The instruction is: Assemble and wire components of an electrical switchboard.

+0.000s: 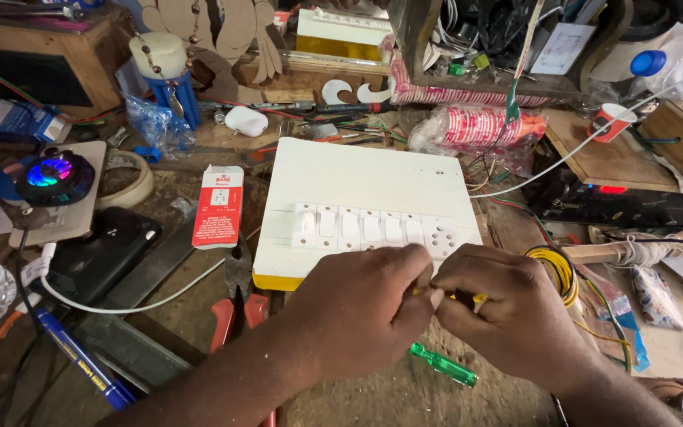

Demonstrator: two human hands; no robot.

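Yellow Wire Pinched Between Both Hands at the Near Edge of the Switch Board

Yellow insulated wire [476, 298] runs between the two hands, just in front of the near edge of the white switch board [357, 182]. The left hand [365, 304] is clenched, thumb and forefinger pressed onto the wire. The right hand [503, 308] meets it fingertip to fingertip and pinches the same wire. Judging by the close grip, the wire end is being worked over a very short length. That end is hidden behind the fingers, so its condition cannot be told.

The wire appears to lead right to a yellow wire coil [559, 273], part of which is covered by the right hand. The board lies flat on the table [389, 395], with its row of white switches [361, 227] and a socket [440, 236] at the near side, within reach of both hands. The board's yellow underside shows at the near left corner.

A green translucent tester screwdriver [443, 364] lies on the table below the hands. Red-handled pliers [235, 312] lie to the left, their ends hidden by the left forearm. A red and white carton [219, 207] lies left of the board. A blue marker pen [81, 360] and a black phone [100, 253] with a white cable sit further left.

Far clutter is too crowded to identify reliably. The scene's right edge cuts off several items.
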